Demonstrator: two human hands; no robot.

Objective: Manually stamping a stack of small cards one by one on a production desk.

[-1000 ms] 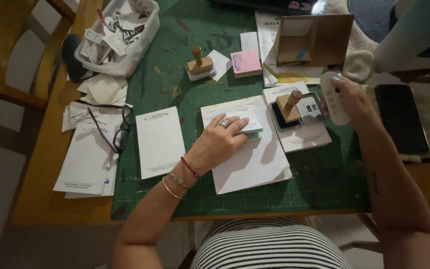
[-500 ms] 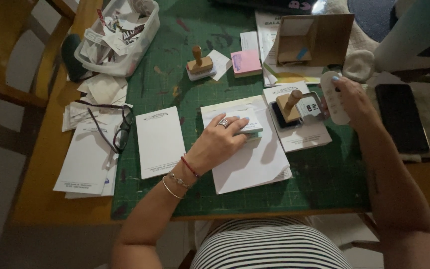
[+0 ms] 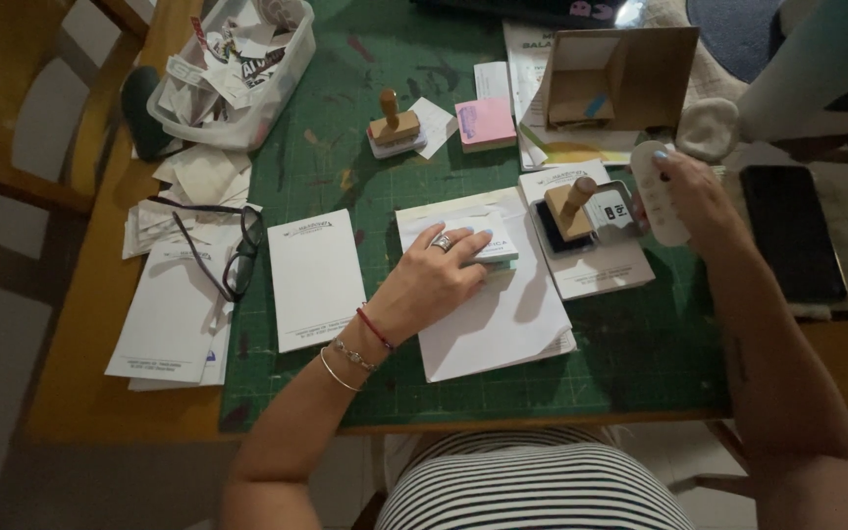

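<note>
Green mat (image 3: pixel 365 177): paper stack (image 3: pixel 488 314) under left hand (image 3: pixel 434 280).

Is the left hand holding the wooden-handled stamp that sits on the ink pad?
No, the left hand presses a pale block on the paper stack.
</note>
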